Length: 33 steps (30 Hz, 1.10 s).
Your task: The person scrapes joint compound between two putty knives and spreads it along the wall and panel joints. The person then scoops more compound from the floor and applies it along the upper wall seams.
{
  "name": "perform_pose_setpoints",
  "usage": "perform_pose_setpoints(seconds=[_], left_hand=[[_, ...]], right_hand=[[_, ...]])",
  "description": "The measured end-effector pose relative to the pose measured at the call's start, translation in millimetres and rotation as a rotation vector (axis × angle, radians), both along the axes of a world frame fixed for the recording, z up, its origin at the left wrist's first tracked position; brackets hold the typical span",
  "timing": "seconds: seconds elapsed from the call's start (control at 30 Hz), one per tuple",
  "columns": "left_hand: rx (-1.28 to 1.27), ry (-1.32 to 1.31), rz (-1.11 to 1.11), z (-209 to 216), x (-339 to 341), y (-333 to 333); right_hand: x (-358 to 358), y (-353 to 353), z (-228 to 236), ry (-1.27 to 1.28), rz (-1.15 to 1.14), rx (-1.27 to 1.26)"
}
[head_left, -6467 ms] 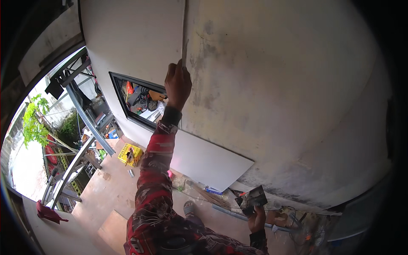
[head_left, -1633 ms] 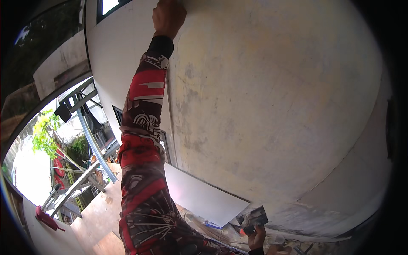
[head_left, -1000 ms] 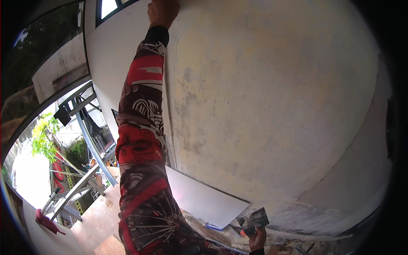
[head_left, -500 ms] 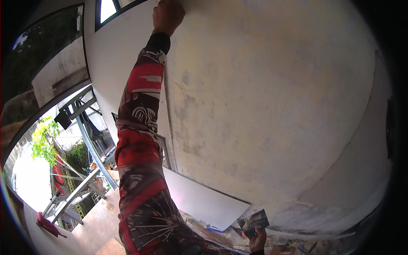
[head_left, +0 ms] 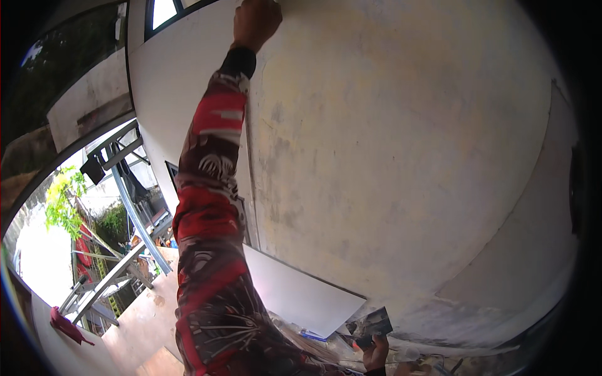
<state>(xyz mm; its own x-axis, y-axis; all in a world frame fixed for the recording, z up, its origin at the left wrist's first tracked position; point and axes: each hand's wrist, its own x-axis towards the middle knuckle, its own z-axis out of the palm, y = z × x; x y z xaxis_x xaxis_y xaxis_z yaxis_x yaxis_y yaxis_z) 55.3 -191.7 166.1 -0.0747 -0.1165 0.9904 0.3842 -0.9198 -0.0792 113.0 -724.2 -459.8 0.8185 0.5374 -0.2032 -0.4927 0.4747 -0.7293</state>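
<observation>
My left arm, in a red, black and white patterned sleeve, reaches up across the middle of the view. At its end my left hand (head_left: 256, 24) is closed in a fist close against the upper part of a stained, cream-coloured wall (head_left: 376, 150). Whatever it grips is hidden by the hand and the upper edge of the picture. Low on the right, my right hand (head_left: 377, 355) is closed around a dark flat plate (head_left: 378, 321). Some greyish stuff seems to lie on the plate's left part, too small to tell.
A white panel (head_left: 307, 291) leans low along the wall, with clutter below it. To the left, a metal frame (head_left: 110, 279) stands by a bright opening with plants outside. A dark red cloth (head_left: 69, 326) hangs over a pale ledge. Dark-framed windows (head_left: 164, 14) are above.
My left hand has shifted slightly to the right along the wall, still closed. My right hand and the dark plate have moved very little, and the whole view has shifted slightly.
</observation>
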Motion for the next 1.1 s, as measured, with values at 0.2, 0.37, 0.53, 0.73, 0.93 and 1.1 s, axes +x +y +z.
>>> perform_pose_setpoints(seconds=[0.2, 0.37, 0.53, 0.73, 0.93, 1.1], left_hand=[[0.063, -0.028, 0.057, -220.9, -45.3, -41.3], [-0.998, -0.082, -0.09, -568.4, -138.8, -142.1], [-1.851, 0.327, 0.393, -820.0, -305.9, -309.7], [-2.344, 0.408, 0.937, -853.4, -463.6, -411.0], [-2.367, 0.604, 0.433, -865.8, -447.1, -320.5], [-1.476, 0.733, -0.335, -792.7, -308.9, -174.8]], right_hand=[[10.8, -5.2, -20.1, 0.029, 0.052, 0.043], [11.8, -6.9, -18.4, 0.051, 0.214, 0.032], [17.4, -25.5, -40.9, 0.147, 0.352, -0.089], [11.6, -9.7, -30.1, 0.096, 0.41, -0.137], [-35.4, -6.2, -24.5, -0.002, 0.341, -0.126], [-90.9, -12.6, -65.3, 0.051, 0.154, -0.129]])
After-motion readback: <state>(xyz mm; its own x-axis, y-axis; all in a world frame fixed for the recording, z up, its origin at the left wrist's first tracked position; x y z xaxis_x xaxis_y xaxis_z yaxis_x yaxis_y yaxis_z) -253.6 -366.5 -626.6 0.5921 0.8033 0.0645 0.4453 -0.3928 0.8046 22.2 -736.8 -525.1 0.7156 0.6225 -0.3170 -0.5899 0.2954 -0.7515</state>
